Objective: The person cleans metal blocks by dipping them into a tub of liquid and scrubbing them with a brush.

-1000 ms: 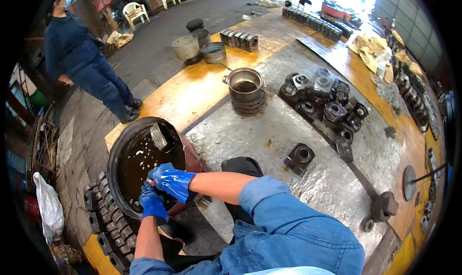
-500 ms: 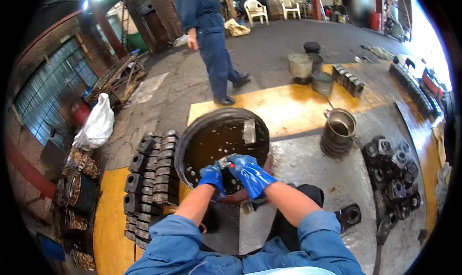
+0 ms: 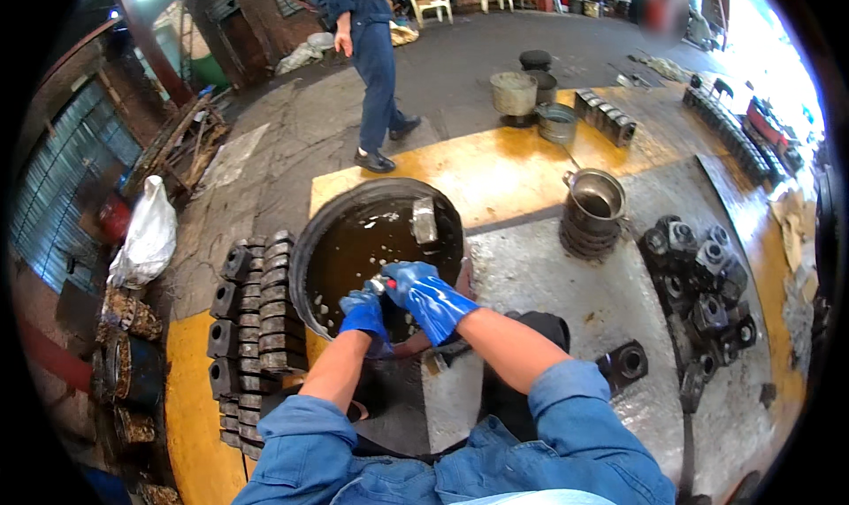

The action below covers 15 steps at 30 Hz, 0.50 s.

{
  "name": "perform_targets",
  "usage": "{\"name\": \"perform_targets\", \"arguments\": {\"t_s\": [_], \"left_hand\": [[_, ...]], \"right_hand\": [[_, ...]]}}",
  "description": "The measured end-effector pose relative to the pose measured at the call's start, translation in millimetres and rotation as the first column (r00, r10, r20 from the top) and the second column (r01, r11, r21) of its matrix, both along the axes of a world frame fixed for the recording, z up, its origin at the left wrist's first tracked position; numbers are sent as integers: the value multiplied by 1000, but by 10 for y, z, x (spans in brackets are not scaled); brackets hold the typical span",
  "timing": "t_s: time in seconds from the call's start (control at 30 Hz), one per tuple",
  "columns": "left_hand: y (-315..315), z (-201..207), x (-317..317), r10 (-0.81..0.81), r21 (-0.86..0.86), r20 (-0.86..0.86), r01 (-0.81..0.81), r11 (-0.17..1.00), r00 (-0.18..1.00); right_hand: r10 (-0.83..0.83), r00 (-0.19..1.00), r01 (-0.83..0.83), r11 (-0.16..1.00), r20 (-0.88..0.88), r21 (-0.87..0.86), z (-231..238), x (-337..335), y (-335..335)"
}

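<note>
Blue rubber gloves cover both my hands above a round dark tub (image 3: 302, 279) of brown liquid. My left hand (image 3: 361, 310) is closed at the tub's near side, beside my right hand (image 3: 417, 291), which is also closed. Between them shows a small silvery piece with a red part (image 3: 382, 283); fingers hide most of it and its kind is unclear. Pale bits of foam float on the liquid. A grey metal block (image 3: 424, 220) rests at the tub's far right inside edge.
Stacked dark metal blocks (image 3: 281, 315) stand left of the tub. To the right are a metal pot (image 3: 594, 195) and a heap of dark metal parts (image 3: 707, 284). A person in blue workwear (image 3: 373, 80) stands beyond the tub, and buckets (image 3: 515, 94) stand farther back.
The whole scene has shifted left and up in the picture as my head turned. My hands stay together over the tub, still on the small piece.
</note>
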State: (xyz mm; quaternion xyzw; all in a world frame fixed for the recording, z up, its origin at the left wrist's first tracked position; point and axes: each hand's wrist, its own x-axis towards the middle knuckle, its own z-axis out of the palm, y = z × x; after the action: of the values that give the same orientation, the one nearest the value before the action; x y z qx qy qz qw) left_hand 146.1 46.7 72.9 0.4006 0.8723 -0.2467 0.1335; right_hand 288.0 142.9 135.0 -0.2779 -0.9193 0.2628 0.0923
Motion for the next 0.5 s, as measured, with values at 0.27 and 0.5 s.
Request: {"name": "perform_targets", "arguments": {"t_s": [0.27, 0.5], "left_hand": [[35, -88, 27, 16, 60, -46, -13, 998, 999], [-47, -210, -118, -105, -26, -107, 102, 994, 989]], "right_hand": [[-23, 994, 25, 999, -110, 19, -127, 22, -20], [17, 998, -19, 999, -67, -34, -37, -57, -95]]}}
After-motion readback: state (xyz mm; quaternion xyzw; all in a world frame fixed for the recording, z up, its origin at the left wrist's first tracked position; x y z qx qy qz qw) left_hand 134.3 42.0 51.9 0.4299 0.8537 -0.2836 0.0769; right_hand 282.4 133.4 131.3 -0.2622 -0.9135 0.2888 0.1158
